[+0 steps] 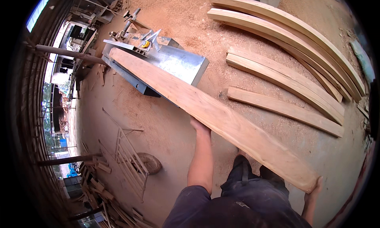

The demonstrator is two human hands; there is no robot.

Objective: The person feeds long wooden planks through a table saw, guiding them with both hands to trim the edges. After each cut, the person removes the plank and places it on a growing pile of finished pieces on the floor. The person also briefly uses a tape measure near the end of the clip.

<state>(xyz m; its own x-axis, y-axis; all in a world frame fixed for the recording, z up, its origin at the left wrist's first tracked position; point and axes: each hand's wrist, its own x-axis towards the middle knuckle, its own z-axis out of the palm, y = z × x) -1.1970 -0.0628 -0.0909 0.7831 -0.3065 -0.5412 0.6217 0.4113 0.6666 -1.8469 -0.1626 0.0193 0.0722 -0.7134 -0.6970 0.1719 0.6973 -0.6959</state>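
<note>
Beneath the plank [221,113] | left grip [200,125]: fingers hidden, cannot tell closure | right grip [316,187]: clasping near end, fingertips hidden

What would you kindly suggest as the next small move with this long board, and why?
I would probably ease the board farther over the metal machine: its far end lies over the machine, the left hand is at its left edge partway along, and the right hand holds its near end.

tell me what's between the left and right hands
In the head view, a stretch of wooden plank runs between them: the left hand is at its side edge, the right hand at its near end.
</note>
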